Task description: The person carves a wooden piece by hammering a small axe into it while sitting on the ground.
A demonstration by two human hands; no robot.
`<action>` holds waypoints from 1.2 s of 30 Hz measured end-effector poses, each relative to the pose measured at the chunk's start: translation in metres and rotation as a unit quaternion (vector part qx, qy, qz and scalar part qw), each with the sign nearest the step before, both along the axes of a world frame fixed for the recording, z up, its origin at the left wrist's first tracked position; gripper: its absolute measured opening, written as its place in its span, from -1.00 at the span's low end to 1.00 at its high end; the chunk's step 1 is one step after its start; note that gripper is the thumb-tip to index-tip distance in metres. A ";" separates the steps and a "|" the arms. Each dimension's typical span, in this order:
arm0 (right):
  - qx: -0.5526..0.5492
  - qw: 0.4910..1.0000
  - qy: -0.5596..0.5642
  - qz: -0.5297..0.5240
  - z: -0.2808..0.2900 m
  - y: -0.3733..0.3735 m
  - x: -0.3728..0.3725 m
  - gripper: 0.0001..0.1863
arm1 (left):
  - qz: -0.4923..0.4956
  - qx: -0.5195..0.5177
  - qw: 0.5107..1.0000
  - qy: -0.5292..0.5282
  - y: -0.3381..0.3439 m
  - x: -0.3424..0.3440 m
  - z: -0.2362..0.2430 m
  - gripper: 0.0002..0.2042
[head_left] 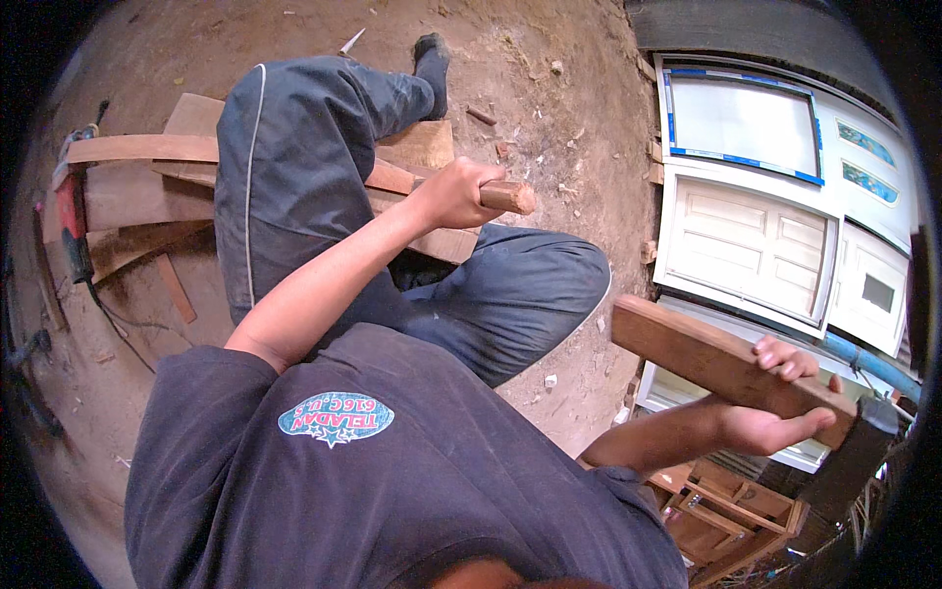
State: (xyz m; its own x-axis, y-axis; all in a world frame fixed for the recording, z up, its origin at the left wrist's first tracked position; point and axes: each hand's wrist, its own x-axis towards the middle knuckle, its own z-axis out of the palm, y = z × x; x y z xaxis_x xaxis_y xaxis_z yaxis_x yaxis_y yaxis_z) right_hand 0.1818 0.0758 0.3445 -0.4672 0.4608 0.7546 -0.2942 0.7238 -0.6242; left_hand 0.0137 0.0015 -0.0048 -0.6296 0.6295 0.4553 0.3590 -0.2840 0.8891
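Note:
My left hand (459,193) is closed around a wooden tool handle (508,197), whose worn, blunt end sticks out to the right. The working end of this tool is hidden by my hand. Beneath the hand, pale wooden boards (446,244) lie across and between my bent legs. Off to the right and raised, my right hand (780,402) grips a thick rectangular wooden block (711,348) near its far right end. Its fingers and thumb wrap over the block's sides. The block is apart from the tool handle, with its free end pointing left.
A red corded power tool (71,216) lies at the left beside a long curved plank (142,149) and a thin wood strip (177,288). A pointed blade-like piece (351,42) is beyond my knee. White panelled doors (746,245) and a wooden frame (731,515) stand at the right. Chips litter the floor.

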 end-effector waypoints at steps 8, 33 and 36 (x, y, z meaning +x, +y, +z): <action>-0.154 0.822 -0.544 -0.076 -0.142 -0.007 -0.008 -0.71 | 0.023 -0.028 0.998 0.056 0.008 -0.005 -0.007 -0.78; -0.387 0.829 -0.402 -0.044 -0.182 0.002 0.069 -0.75 | 0.006 0.013 1.000 0.026 0.003 0.000 -0.004 -0.72; -0.431 0.800 -0.416 -0.039 -0.210 0.005 0.115 -0.76 | -0.025 -0.013 1.000 0.008 0.003 0.002 0.000 -0.74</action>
State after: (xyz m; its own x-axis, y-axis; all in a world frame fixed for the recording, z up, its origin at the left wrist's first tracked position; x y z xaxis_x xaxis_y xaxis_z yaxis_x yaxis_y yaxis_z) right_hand 0.2967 0.0805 0.1347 -0.5865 0.6948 -0.4163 0.5079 -0.0848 -0.8572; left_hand 0.0153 0.0049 -0.0048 -0.5906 0.6715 0.4476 0.3590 -0.2781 0.8909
